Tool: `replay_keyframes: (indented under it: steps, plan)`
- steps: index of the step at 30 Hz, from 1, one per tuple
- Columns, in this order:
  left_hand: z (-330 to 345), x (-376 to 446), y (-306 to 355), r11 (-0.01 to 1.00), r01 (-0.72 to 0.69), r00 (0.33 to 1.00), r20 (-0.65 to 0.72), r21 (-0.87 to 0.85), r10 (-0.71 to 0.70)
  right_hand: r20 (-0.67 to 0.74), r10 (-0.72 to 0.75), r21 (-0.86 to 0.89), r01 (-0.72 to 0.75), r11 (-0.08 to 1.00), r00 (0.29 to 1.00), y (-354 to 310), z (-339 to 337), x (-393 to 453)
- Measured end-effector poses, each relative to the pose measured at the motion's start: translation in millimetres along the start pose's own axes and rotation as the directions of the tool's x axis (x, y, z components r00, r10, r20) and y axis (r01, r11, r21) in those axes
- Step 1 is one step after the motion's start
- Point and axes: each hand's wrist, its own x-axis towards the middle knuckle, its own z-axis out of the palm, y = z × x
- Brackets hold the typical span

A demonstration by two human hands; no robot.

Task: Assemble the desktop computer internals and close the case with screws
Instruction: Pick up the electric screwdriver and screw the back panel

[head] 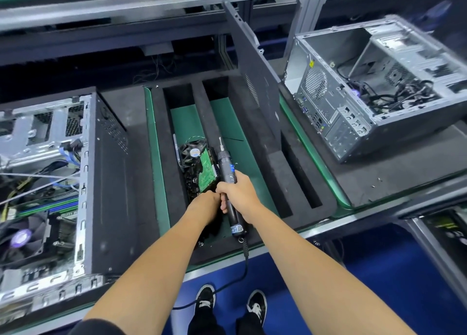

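My right hand (238, 192) grips a black corded electric screwdriver (227, 168), bit pointing away over the middle foam tray (255, 137). My left hand (206, 206) reaches into the tray's left slot, fingers curled at the near end of a hard drive with a green circuit board (207, 168); what it pinches is hidden. A fan cooler (192, 152) lies just beyond the drive. An open computer case (50, 183) with motherboard, cooler and cables lies at the left. A second, nearly bare open case (374, 87) sits at the right.
A dark side panel (255, 64) leans upright between the tray and the right case. Loose screws (376, 183) lie on the black mat in front of the right case. The screwdriver's cord (242, 266) hangs over the bench edge toward my feet.
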Motion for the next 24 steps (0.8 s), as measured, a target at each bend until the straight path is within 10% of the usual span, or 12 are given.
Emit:
replay_keyframes:
  steps: [18, 24]
  plan:
    - [-9.1, -20.3, 1.5, 0.934, -0.036, 0.995, -0.099, -0.354, 0.001, 0.021, -0.011, 0.005, 0.011, 1.000, 1.000, -0.5, -1.2, 0.0]
    - [-11.4, -29.0, 2.5, 0.983, 0.040, 0.991, -0.116, -0.177, -0.061, 0.027, -0.006, 0.015, 0.005, 1.000, 1.000, -2.1, -2.2, -1.2]
